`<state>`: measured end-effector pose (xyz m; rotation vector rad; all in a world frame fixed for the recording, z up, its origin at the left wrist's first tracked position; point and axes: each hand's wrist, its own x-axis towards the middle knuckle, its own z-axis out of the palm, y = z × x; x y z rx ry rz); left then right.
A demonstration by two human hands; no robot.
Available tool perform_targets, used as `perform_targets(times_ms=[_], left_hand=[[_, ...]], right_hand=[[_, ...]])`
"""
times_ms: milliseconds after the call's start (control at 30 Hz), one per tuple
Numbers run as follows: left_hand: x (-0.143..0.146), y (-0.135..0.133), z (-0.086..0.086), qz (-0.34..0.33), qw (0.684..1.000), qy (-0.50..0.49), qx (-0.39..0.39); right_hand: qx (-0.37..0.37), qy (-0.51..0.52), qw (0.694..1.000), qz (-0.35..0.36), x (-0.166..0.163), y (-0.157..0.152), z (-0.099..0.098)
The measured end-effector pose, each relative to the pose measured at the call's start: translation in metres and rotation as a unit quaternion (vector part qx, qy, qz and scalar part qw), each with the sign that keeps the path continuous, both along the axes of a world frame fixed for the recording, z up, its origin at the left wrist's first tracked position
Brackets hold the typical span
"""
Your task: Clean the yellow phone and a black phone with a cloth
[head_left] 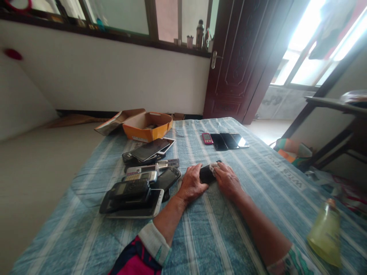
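Note:
A dark mobile phone [205, 174] lies on the striped cloth between my two hands. My left hand [192, 182] grips its left end, thumb along the near edge and fingers over the far side. At the other end, my right hand [228, 178] presses a crumpled whitish wipe [213, 168] onto the phone's surface, fingers bunched over it. Left of my left hand is a loose pile of old phones, among them a black handset [130, 189], a white-edged smartphone [157, 202] and a silver keypad phone [142, 175].
An open orange box [147, 130] stands at the table's far left. Beyond my hands, a pink phone [207, 138] and several dark smartphones [220, 142] lie in a row. A bottle of yellow liquid [327, 233] is at the right. A dark red door [237, 57] stands behind.

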<state>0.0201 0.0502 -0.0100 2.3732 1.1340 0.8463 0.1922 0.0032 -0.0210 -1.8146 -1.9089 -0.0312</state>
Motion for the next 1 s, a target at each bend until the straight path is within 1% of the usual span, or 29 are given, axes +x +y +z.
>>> perform_targets(times_ms=[67, 200, 300, 367, 500, 567, 633, 767, 833, 900, 1000], left_hand=[[0.0, 0.0, -0.001, -0.001, 1.0, -0.002, 0.002], [0.001, 0.001, -0.002, -0.004, 1.0, -0.005, 0.006], [0.001, 0.001, -0.001, -0.01, 1.0, -0.005, 0.009], [0.0, 0.0, 0.0, -0.011, 1.0, -0.004, 0.006], [0.0, -0.003, 0.001, -0.013, 1.0, -0.007, -0.002], [0.0, -0.004, 0.002, -0.015, 1.0, -0.009, -0.005], [0.0, -0.004, 0.003, -0.019, 1.0, -0.009, -0.008], [0.0, -0.005, 0.004, -0.025, 1.0, -0.012, -0.009], [0.0, -0.004, 0.004, -0.027, 0.999, -0.017, -0.01], [0.0, -0.004, 0.004, -0.031, 0.999, -0.018, -0.012], [0.0, -0.004, 0.003, -0.028, 0.999, -0.013, -0.012]], right_hand=[[0.008, 0.002, 1.0, -0.001, 0.001, -0.002, -0.003], [0.015, 0.005, 0.999, 0.049, -0.01, -0.01, -0.005], [0.01, 0.008, 0.998, 0.062, -0.014, -0.01, -0.003], [0.005, 0.007, 0.999, 0.047, -0.01, -0.006, -0.001], [0.0, 0.008, 1.0, -0.012, 0.003, 0.004, 0.0], [0.003, 0.008, 1.0, -0.021, 0.003, 0.005, -0.001], [0.009, 0.007, 1.0, 0.002, -0.003, 0.002, -0.002], [0.01, 0.011, 0.997, 0.076, -0.02, -0.004, -0.001], [0.007, 0.008, 0.996, 0.092, -0.023, -0.004, 0.001], [0.006, 0.006, 0.997, 0.081, -0.019, -0.001, 0.002], [0.004, 0.007, 0.999, 0.036, -0.006, 0.006, 0.002]])
